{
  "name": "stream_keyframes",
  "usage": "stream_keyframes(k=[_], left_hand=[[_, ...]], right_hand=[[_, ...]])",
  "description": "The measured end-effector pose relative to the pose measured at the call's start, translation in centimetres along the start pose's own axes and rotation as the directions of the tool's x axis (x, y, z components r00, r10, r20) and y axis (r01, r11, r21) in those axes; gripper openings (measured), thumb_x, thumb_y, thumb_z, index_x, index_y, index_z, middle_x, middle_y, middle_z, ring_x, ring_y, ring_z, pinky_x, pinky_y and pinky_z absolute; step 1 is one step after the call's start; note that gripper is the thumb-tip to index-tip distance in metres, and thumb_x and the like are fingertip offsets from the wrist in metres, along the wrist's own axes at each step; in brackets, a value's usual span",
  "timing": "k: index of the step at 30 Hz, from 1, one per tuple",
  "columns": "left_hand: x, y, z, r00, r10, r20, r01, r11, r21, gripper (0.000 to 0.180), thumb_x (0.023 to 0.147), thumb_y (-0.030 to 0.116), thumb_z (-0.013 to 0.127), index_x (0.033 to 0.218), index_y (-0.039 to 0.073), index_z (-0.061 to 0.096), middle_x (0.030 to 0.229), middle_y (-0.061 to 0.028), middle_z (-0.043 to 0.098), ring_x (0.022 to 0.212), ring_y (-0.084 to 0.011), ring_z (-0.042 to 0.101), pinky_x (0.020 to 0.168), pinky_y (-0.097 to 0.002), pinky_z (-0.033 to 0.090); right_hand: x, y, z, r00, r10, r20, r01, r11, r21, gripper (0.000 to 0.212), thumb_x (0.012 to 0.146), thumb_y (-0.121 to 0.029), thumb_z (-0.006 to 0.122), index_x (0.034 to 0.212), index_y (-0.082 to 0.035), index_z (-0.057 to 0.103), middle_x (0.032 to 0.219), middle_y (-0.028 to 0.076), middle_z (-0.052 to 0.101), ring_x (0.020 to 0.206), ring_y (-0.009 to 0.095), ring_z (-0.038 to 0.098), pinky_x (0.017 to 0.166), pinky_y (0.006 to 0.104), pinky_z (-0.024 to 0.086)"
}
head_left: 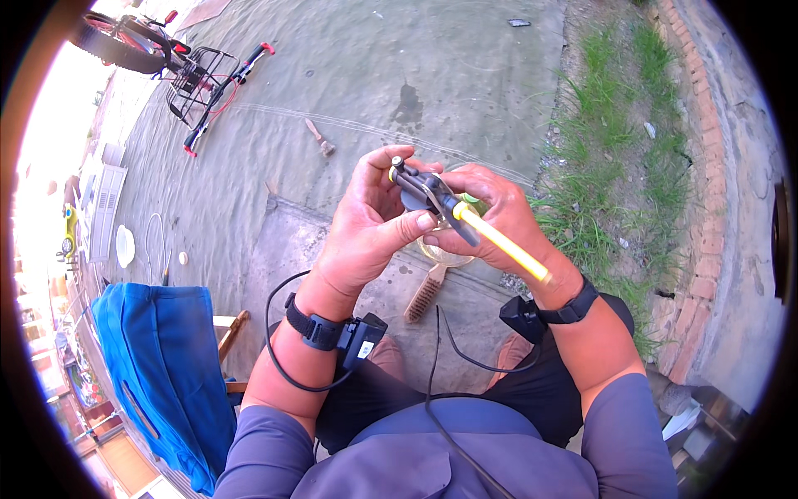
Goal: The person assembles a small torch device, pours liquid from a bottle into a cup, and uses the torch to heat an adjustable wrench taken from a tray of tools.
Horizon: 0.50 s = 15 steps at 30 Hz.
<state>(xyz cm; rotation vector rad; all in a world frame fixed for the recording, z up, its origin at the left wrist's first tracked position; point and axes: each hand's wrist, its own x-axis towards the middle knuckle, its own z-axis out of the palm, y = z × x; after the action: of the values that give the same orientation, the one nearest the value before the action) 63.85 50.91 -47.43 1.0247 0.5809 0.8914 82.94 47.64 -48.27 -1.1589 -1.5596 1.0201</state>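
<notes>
Both of my hands are raised together in the middle of the head view. My left hand (370, 220) is closed round a dark fitting (428, 193) with a thin lever-like plate, its thumb pressed along the side. From the fitting a straight yellow tube (503, 244) slants out over my right wrist. My right hand (490, 212) curls round the far side, thumb and fingers on a clear, round, yellowish container (446, 251) just under the fitting. Whether the two are joined is hidden by my fingers. A wire brush (426, 293) lies on the ground below my hands.
A blue cloth (166, 366) hangs over a wooden-framed seat at my left. Another brush (320, 139) lies farther off on the pavement. At upper left is a bicycle with a basket (199, 83). Grass (611, 141) and a brick edging (706, 200) run along the right. Black cables (436, 374) cross my lap.
</notes>
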Motion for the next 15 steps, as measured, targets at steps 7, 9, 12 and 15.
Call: stream_keyframes(k=[7, 9, 12, 15], left_hand=[[0.2, 0.4, -0.7, 0.994, -0.031, 0.108, 0.043, 0.993, -0.112, 0.075, 0.085, 0.01, 0.07, 0.147, 0.006, 0.029, 0.134, -0.0202, 0.054, 0.121, -0.0269, 0.056, 0.104, -0.0428, 0.044], [0.2, 0.4, -0.8, 0.991, -0.043, 0.123, 0.058, 0.991, -0.12, 0.076, 0.085, 0.012, 0.066, 0.149, 0.005, 0.025, 0.137, -0.0206, 0.053, 0.122, -0.0275, 0.056, 0.105, -0.0426, 0.043], [0.3, 1.3, 0.1, 0.995, -0.094, 0.03, 0.096, 0.994, -0.059, 0.08, 0.083, 0.015, 0.068, 0.149, 0.003, 0.024, 0.141, -0.0202, 0.047, 0.129, -0.0273, 0.05, 0.108, -0.0415, 0.039], [0.2, 1.0, -0.5, 0.995, -0.093, -0.024, 0.091, 0.993, -0.069, 0.09, 0.076, 0.025, 0.078, 0.149, 0.006, 0.029, 0.142, -0.0165, 0.045, 0.132, -0.0275, 0.046, 0.112, -0.0422, 0.034]], right_hand=[[0.0, 0.2, -0.3, 0.998, 0.038, 0.053, -0.044, 0.992, 0.119, 0.059, 0.065, -0.012, 0.086, 0.12, 0.0, 0.066, 0.102, 0.007, 0.066, 0.098, 0.017, 0.061, 0.09, 0.0313, 0.047], [0.0, 0.3, -0.3, 0.998, 0.036, 0.048, -0.04, 0.994, 0.105, 0.059, 0.065, -0.013, 0.086, 0.119, 0.0, 0.066, 0.102, 0.007, 0.066, 0.098, 0.018, 0.061, 0.09, 0.0315, 0.047], [0.0, 0.8, -0.1, 0.999, 0.039, -0.015, -0.037, 0.993, 0.11, 0.056, 0.065, -0.015, 0.087, 0.116, 0.0, 0.067, 0.103, 0.008, 0.065, 0.099, 0.018, 0.061, 0.09, 0.0318, 0.047], [0.4, 0.8, 0.0, 0.992, 0.031, -0.123, -0.027, 0.999, 0.035, 0.052, 0.065, -0.016, 0.087, 0.112, -0.001, 0.068, 0.103, 0.008, 0.066, 0.099, 0.019, 0.062, 0.088, 0.0318, 0.048]])
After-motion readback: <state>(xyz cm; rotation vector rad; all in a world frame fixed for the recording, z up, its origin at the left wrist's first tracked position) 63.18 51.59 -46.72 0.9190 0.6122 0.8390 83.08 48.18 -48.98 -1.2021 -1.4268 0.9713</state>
